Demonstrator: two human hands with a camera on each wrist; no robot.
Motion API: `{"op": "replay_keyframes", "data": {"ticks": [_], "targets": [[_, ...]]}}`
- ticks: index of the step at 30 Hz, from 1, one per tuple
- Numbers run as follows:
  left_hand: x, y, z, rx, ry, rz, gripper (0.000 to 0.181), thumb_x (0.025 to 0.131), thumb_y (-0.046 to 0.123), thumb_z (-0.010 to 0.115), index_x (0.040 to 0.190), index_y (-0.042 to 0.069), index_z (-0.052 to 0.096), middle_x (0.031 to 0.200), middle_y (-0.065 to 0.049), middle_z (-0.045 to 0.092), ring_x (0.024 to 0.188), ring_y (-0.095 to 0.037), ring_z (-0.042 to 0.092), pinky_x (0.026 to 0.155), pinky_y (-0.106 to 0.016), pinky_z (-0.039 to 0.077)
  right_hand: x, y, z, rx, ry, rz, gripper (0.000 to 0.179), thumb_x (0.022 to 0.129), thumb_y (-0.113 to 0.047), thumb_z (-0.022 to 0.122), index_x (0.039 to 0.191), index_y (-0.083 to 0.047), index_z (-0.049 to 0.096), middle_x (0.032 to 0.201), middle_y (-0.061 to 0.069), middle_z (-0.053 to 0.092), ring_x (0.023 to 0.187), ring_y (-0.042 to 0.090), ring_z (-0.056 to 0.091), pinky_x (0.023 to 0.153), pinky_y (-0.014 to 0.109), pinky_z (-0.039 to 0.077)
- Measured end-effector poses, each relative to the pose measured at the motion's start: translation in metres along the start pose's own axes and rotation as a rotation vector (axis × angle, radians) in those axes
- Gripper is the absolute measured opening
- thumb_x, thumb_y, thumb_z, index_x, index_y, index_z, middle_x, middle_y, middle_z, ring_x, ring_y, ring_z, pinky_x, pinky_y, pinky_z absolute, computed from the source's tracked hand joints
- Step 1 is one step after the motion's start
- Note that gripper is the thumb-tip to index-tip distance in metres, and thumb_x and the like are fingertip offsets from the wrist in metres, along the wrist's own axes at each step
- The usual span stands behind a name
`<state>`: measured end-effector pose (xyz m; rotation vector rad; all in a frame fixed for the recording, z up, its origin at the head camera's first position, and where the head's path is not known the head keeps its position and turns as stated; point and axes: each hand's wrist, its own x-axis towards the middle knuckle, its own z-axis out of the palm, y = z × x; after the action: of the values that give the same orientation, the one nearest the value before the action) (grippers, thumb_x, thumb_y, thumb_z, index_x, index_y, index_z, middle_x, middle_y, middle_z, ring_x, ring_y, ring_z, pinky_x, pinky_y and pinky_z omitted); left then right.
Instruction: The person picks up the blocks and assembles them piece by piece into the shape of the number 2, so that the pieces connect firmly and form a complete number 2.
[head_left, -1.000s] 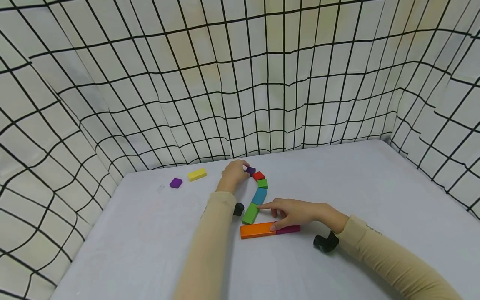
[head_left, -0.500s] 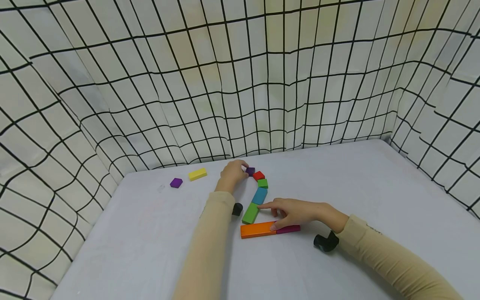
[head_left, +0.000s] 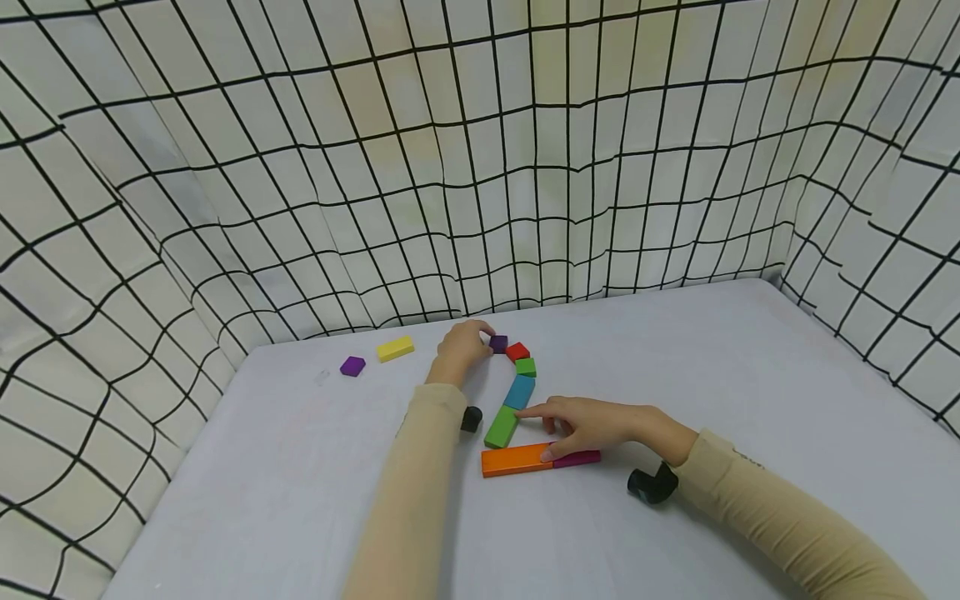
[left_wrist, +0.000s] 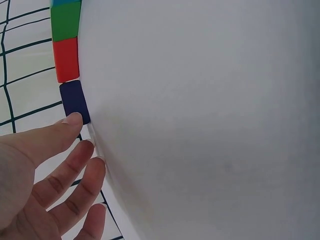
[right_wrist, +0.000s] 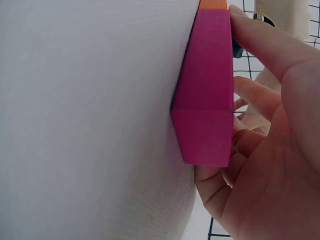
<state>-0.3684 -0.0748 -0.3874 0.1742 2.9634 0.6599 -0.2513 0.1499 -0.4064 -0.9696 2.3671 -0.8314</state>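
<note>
A chain of coloured blocks curves across the white table. At its far end my left hand (head_left: pixel 461 346) holds a dark purple block (head_left: pixel 498 343), its thumb on the block's end in the left wrist view; the index finger is hidden there. A red block (head_left: pixel 517 352), a small green block (head_left: pixel 526 367), a blue block (head_left: pixel 520 391) and a longer green block (head_left: pixel 501 427) follow. My right hand (head_left: pixel 588 423) touches the longer green block with an extended index fingertip. Its thumb rests on the orange block (head_left: pixel 513 460), beside the magenta block (right_wrist: pixel 207 65).
Off to the left lie a yellow block (head_left: pixel 395 348) and a loose purple block (head_left: pixel 352 366). Black netting (head_left: pixel 480 158) over white sheeting rises at the back and sides of the table (head_left: pixel 285 500). Black wrist cameras hang under both sleeves.
My left hand has shifted slightly left, and the dark purple block has moved the same way, closer beside the red block's left end. The right hand has stayed in place.
</note>
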Motion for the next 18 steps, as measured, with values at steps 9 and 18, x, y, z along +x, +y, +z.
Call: {"op": "replay_keyframes", "data": {"ticks": [9, 18], "targets": [[0.0005, -0.0003, 0.0000, -0.011, 0.000, -0.002, 0.035, 0.096, 0.010, 0.070, 0.131, 0.015, 0.069, 0.113, -0.011, 0.070, 0.112, -0.031, 0.061, 0.097, -0.051, 0.046, 0.0002, 0.0000, -0.0002, -0.004, 0.001, 0.004, 0.065, 0.095, -0.028, 0.076, 0.153, -0.016, 0.049, 0.104, -0.004, 0.054, 0.091, 0.015, 0.049, 0.076, 0.028, 0.044], [-0.0033, -0.0032, -0.0047, -0.077, -0.003, 0.019, 0.047, 0.094, 0.009, 0.073, 0.140, 0.013, 0.062, 0.115, -0.013, 0.070, 0.108, -0.029, 0.064, 0.098, -0.047, 0.048, -0.0003, 0.0002, 0.0000, 0.009, 0.000, 0.007, 0.066, 0.095, -0.028, 0.076, 0.154, -0.017, 0.049, 0.105, -0.003, 0.054, 0.092, 0.016, 0.049, 0.076, 0.028, 0.044]]}}
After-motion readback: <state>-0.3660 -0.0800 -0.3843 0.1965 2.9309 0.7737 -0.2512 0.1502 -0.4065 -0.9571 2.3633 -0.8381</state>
